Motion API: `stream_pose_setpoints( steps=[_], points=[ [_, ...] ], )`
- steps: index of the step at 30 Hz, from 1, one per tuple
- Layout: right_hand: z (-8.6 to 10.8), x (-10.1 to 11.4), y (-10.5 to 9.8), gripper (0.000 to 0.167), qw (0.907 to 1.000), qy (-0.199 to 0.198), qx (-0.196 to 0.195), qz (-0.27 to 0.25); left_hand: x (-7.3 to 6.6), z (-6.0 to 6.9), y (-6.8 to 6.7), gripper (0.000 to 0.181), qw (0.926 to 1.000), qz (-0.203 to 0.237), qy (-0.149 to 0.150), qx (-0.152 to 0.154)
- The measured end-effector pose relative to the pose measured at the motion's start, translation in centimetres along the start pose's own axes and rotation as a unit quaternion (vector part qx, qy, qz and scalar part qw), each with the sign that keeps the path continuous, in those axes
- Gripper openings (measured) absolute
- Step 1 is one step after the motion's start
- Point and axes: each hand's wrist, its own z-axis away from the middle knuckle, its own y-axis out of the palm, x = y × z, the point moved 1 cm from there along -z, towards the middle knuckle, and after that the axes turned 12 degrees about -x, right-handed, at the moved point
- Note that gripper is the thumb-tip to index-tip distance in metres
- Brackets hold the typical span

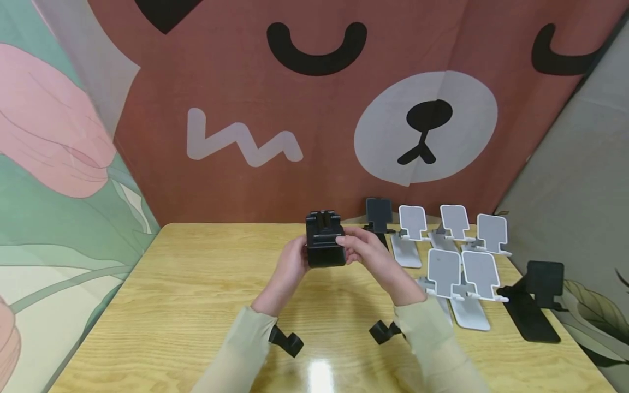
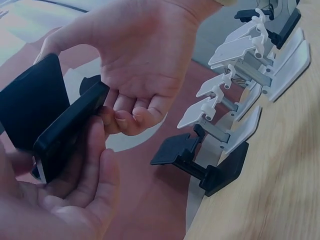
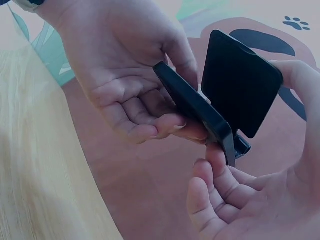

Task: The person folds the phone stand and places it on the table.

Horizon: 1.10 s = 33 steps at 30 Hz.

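Note:
A black folding phone stand [image 1: 325, 248] is held up above the far part of the wooden table, between both hands. My left hand [image 1: 291, 262] grips its left side; in the left wrist view the curled fingers [image 2: 82, 185] support the thick base. My right hand [image 1: 375, 259] holds it from the right, with the thumb on its front face. Seen from the right wrist, the stand's square plate [image 3: 240, 82] is tilted away from the base [image 3: 195, 107], partly unfolded, and my right fingertips [image 3: 216, 159] touch the base's lower end.
On the right of the table [image 1: 206, 295] stand several unfolded white phone stands [image 1: 444, 273]. A black stand [image 1: 378, 215] is behind them and another black one [image 1: 545, 284] is near the right edge. A bear-patterned cloth [image 1: 236, 185] hangs at the back.

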Motion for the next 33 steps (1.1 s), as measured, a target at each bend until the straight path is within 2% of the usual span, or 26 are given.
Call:
stream_pose_setpoints(
  steps=[2, 5, 10, 16, 27, 33],
  points=[
    [0.0, 0.0, 0.0, 0.067, 1.0000, 0.001, 0.004, -0.005, -0.1, 0.0, 0.0, 0.045, 0.9997, 0.022, -0.011, -0.010],
    [0.1, -0.2, -0.1, 0.066, 1.0000, -0.001, 0.006, -0.003, -0.2, 0.1, -0.1, 0.056, 0.9996, 0.024, -0.013, -0.001],
    [0.1, -0.4, -0.1, 0.065, 0.9999, -0.007, 0.010, 0.003, -0.3, 0.1, -0.4, 0.062, 0.9996, -0.023, -0.011, 0.008],
    [0.2, -0.5, -0.2, 0.070, 0.9997, -0.004, 0.006, 0.022, -0.4, 0.2, -0.6, 0.061, 0.9979, -0.061, -0.009, 0.015],
    [0.2, -0.9, -0.1, 0.063, 0.9988, -0.018, 0.003, 0.046, -0.5, 0.3, -0.7, 0.050, 0.9986, -0.051, -0.007, 0.005],
    [0.2, -1.3, -0.1, 0.065, 0.9974, -0.021, 0.000, 0.069, -0.1, 0.0, -0.7, 0.045, 0.9984, -0.055, 0.003, -0.007]
  ],
)
